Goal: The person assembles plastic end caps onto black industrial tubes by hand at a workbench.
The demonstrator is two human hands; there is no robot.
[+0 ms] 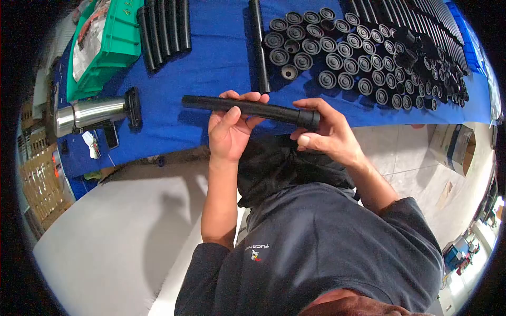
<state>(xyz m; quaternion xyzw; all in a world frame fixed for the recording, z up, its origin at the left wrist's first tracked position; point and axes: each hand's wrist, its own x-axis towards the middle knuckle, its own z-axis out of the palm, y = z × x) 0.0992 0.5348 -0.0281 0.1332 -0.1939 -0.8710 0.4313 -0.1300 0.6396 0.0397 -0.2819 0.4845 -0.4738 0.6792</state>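
A long black tube [253, 108] is held nearly level above the front of the blue-covered table. My left hand [232, 131] is closed around its middle, palm up, with the thumb lying over the top. At the tube's right end sits a wider black cap [310, 120]. My right hand [332, 131] grips this cap between thumb and fingers. Beyond the hands, several round black caps [345, 81] with ringed faces stand in rows. Another black tube [258, 47] lies pointing away from me, left of those caps.
Several black tubes [171, 29] lie at the back left beside a green bin [118, 50]. A shiny metal cylinder [100, 113] with a black end lies at the left. More tubes [416, 18] are lined up at the back right. On the floor stands a cardboard box [454, 147].
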